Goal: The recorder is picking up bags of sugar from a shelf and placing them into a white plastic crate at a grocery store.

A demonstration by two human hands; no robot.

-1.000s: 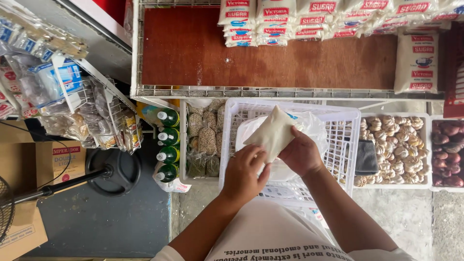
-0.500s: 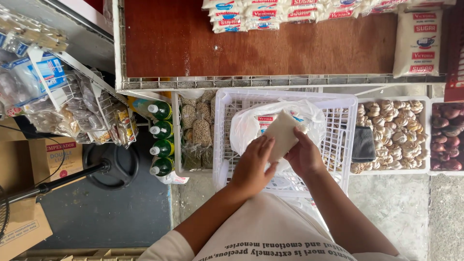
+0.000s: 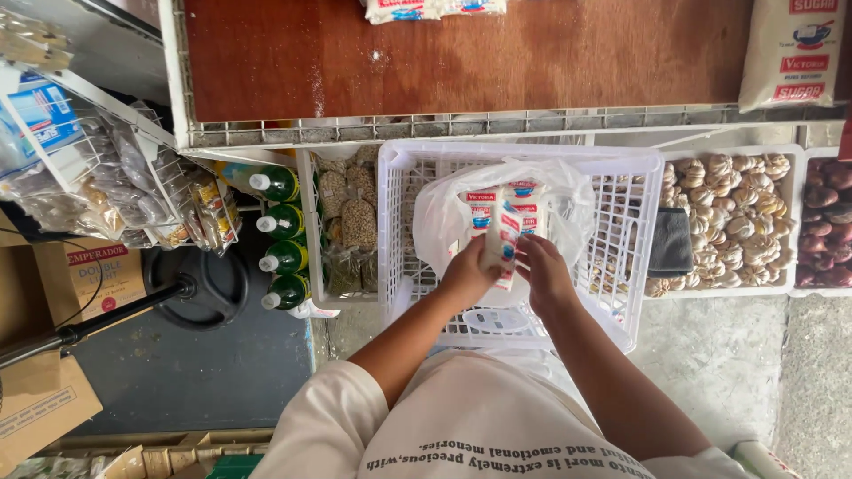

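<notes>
Both sets of fingers are clamped on one white packet (image 3: pixel 502 241): the left hand (image 3: pixel 468 273) on its near-left edge, the right hand (image 3: pixel 541 266) on its right side. The packet stands upright in the mouth of a plastic bag (image 3: pixel 444 208) inside the white crate (image 3: pixel 621 222), beside two like packets (image 3: pixel 524 197). It looks mid-packing; seating the packet calls for lowering it straight.

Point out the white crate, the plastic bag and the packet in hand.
white crate (image 3: pixel 395 231), head view, left wall.
plastic bag (image 3: pixel 439 213), head view, left side.
packet (image 3: pixel 506 235), head view, middle of its face.
</notes>
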